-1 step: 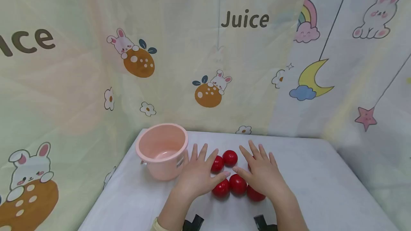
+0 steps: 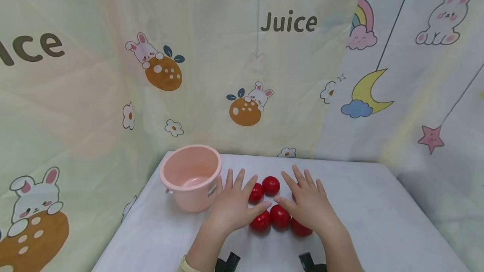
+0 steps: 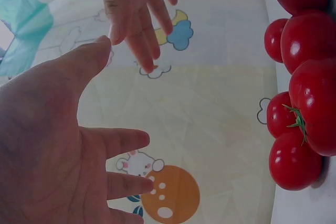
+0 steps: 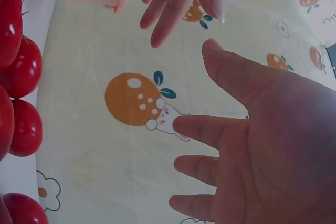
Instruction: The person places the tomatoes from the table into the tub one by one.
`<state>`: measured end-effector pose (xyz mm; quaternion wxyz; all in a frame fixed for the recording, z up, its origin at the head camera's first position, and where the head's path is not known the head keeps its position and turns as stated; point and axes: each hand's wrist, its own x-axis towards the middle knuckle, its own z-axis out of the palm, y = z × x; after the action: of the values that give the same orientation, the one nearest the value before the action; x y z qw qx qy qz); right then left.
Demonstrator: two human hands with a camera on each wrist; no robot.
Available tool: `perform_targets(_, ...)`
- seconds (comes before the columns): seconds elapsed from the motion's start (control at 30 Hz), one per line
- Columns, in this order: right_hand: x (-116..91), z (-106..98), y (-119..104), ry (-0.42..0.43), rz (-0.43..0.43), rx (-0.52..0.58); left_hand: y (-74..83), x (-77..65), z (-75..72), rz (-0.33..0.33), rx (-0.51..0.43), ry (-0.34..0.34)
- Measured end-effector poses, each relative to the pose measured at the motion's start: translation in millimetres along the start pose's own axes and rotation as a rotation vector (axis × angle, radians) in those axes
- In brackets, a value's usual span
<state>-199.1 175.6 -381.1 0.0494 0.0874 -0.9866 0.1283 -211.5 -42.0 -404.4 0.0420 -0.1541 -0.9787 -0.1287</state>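
Note:
Several red tomatoes (image 2: 280,217) lie in a loose cluster on the white table. My left hand (image 2: 232,209) hovers over the cluster's left side, palm down with fingers spread. Over its right side is my right hand (image 2: 308,202), also spread and holding nothing. Both hands partly cover tomatoes in the head view. In the left wrist view, a tomato (image 3: 317,103) with a green stem shows at the right edge, apart from the fingers. The right wrist view has tomatoes (image 4: 23,66) along its left edge, with a bare palm beside them.
A pink bucket (image 2: 189,200) stands on the table just left of my left hand. The white table (image 2: 378,217) reaches back to a printed curtain (image 2: 204,53) that hangs behind and at both sides. Two black pieces (image 2: 228,262) show at the table's near edge.

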Motion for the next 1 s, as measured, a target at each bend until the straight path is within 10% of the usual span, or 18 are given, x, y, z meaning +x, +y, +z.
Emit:
perform_targets(0.27,4,-2,19,-0.008,-0.027,0.126,-14.7,1.6,-10.8,-0.052,-0.129,0.132)
perform_targets(0.47,12,0,46,-0.029,0.012,0.324,-61.0,-1.0,-36.2,-0.083,-0.336,0.479)
perform_targets(0.63,24,10,73,0.001,0.071,0.463,-115.4,-7.0,-46.3,-0.268,-0.451,0.715)
perform_targets(0.83,43,45,108,-0.029,0.177,0.627,-160.1,-7.9,-38.7,-0.597,-0.869,0.647)
perform_targets(1.0,51,81,135,-0.110,0.232,0.714,-173.7,0.6,-24.1,-0.670,-1.098,0.510)
